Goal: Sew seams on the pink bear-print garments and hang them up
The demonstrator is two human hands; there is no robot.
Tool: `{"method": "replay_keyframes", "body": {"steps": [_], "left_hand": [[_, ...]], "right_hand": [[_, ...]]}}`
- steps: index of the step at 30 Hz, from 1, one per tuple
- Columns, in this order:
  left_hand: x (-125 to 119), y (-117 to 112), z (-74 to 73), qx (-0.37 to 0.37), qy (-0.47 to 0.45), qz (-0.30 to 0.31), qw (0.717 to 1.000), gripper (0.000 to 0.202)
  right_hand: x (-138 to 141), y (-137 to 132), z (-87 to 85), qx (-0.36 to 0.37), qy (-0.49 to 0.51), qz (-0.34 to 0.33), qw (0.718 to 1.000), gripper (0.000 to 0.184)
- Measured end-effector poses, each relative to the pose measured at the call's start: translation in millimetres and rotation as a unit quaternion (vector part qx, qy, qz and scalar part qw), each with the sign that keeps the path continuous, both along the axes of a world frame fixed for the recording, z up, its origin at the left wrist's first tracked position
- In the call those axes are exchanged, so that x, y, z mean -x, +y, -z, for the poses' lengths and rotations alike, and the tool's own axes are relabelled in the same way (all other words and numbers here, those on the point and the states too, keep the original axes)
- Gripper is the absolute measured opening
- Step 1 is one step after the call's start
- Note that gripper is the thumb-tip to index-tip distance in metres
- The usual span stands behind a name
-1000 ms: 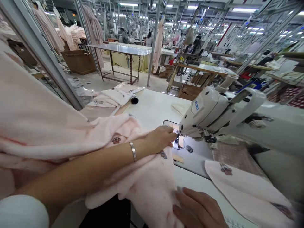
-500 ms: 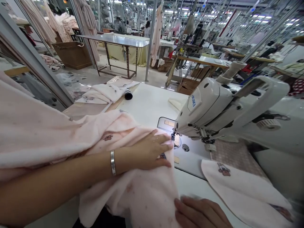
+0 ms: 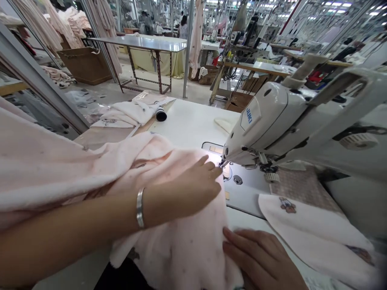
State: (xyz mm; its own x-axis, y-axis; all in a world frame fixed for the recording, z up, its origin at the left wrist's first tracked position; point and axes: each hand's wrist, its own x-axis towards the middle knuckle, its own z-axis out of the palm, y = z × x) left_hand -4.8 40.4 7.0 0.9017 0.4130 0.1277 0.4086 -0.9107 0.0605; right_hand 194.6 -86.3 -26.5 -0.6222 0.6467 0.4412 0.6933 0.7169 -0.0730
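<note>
Pale pink plush fabric (image 3: 187,245) with small printed figures spreads over the sewing table, its right edge running up to the needle area of a white sewing machine (image 3: 266,117). My left hand (image 3: 193,187), a silver bracelet at its wrist, lies on this fabric just left of the presser foot (image 3: 222,163). Its fingers are bent and drawn together on the cloth. Lower down, my right hand (image 3: 260,257) has its fingers closed at the fabric's right edge; its thumb is hidden. The cloth under the foot is partly covered by my left hand.
Another pink printed piece (image 3: 314,229) lies right of the needle plate (image 3: 248,189). Folded pink cloth (image 3: 127,112) and a dark roll (image 3: 161,114) sit at the table's far left. Beyond are a metal post (image 3: 188,52), a long table (image 3: 139,41) and a brown box (image 3: 84,66).
My left hand's spread fingers have drawn together and bent on the fabric. My right hand has moved slightly up along the edge. The view has shifted a little.
</note>
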Motion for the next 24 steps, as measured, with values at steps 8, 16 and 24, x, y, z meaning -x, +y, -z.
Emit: {"method": "replay_keyframes", "body": {"steps": [8,16,24], "left_hand": [[25,-55,26.5,0.063,-0.02,-0.005,0.998,0.057],[23,-58,10.9,0.096,0.015,-0.013,0.995,0.045],[23,-77,21.1,0.118,-0.015,-0.023,0.993,0.049]], "right_hand": [[-3,-10,2.9,0.054,0.079,-0.018,0.995,0.016],[-9,-20,0.5,0.074,0.02,-0.034,0.996,0.018],[-9,-24,-6.1,0.0,-0.02,-0.033,0.999,0.018]]}}
